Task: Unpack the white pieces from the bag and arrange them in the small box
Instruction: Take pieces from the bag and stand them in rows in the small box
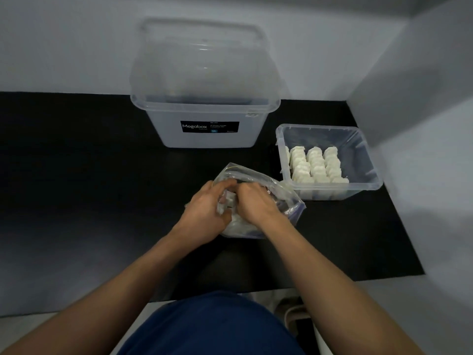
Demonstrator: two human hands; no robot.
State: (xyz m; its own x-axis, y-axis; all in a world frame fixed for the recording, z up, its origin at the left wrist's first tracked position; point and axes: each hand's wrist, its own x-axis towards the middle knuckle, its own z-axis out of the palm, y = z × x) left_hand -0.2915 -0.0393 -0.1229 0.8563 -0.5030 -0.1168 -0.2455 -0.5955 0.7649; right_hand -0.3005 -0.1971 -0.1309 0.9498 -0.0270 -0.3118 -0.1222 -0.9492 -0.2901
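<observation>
A clear plastic bag [286,203] lies on the black table in front of me, with white pieces [230,199] showing between my hands. My left hand [204,208] grips the bag's left side with curled fingers. Just to its right, my right hand [252,203] has its fingers curled into the bag's opening; whether it holds a piece is hidden. The small clear box [363,160] stands to the right of the bag. Inside it, several white pieces [316,165] stand in three neat rows.
A large translucent Megabox bin [204,134] stands behind the bag, its lid [202,55] leaning against the back wall. A white wall [422,124] closes the right side next to the small box. The black table top [76,175] stretches left.
</observation>
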